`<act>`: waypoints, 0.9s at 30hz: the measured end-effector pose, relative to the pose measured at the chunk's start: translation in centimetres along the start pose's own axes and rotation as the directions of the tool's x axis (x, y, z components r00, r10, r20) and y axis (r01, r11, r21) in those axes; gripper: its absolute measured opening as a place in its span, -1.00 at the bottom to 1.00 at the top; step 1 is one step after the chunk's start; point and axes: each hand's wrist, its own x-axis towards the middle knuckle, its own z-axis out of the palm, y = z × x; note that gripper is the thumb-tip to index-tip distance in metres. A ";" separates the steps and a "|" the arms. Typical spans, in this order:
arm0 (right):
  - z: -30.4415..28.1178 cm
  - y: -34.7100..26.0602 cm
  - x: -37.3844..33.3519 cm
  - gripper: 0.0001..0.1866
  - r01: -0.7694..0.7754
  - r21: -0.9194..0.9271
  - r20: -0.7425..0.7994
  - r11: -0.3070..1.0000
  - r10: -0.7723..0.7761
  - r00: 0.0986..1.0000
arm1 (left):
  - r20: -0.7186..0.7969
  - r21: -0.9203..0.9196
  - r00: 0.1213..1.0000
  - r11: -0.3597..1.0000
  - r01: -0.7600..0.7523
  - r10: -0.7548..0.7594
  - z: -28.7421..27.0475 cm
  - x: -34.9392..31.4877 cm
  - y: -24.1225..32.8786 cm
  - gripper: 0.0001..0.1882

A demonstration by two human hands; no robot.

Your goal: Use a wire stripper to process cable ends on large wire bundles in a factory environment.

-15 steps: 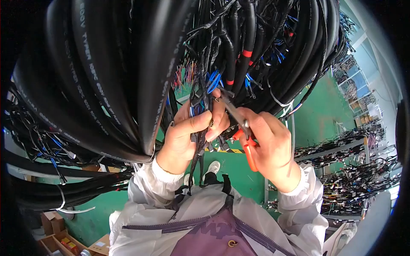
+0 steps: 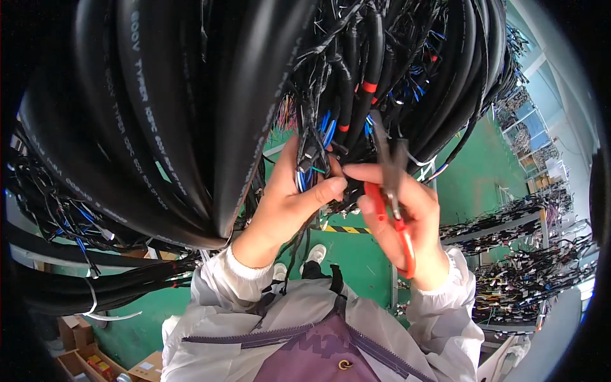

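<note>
While the left hand is pinching thin wires beside black cables, the right hand is gripping a red-handled tool; the wires, presumably limp, are favouring fingertip holds near their ends.

The left grip pinches, thumb angled rightward; the right grip curls, forefinger pointing left.

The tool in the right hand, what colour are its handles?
Bright orangey red! The handles show best in the head view, the only one here.
</note>
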 end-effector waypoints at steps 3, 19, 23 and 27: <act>0.6 0.7 1.3 -0.61 0.067 -0.054 0.015 0.996 -0.066 0.998 | -0.012 0.183 0.992 0.975 -0.123 0.127 0.0 0.2 -0.2 -0.45; 0.7 2.6 3.3 -0.59 -0.017 0.092 0.013 0.996 0.016 1.000 | 0.039 0.105 0.999 0.994 0.014 -0.018 0.5 -2.6 2.2 -0.37; 1.2 2.4 3.3 -0.61 -0.094 0.279 -0.007 0.956 0.100 0.995 | -0.098 0.219 0.995 0.975 0.047 -0.026 0.6 -2.7 2.4 -0.78; 0.9 2.0 3.4 -0.62 -0.120 0.326 0.018 0.938 0.121 0.993 | -0.044 0.209 0.998 0.977 -0.037 0.047 0.6 -2.4 2.8 -0.81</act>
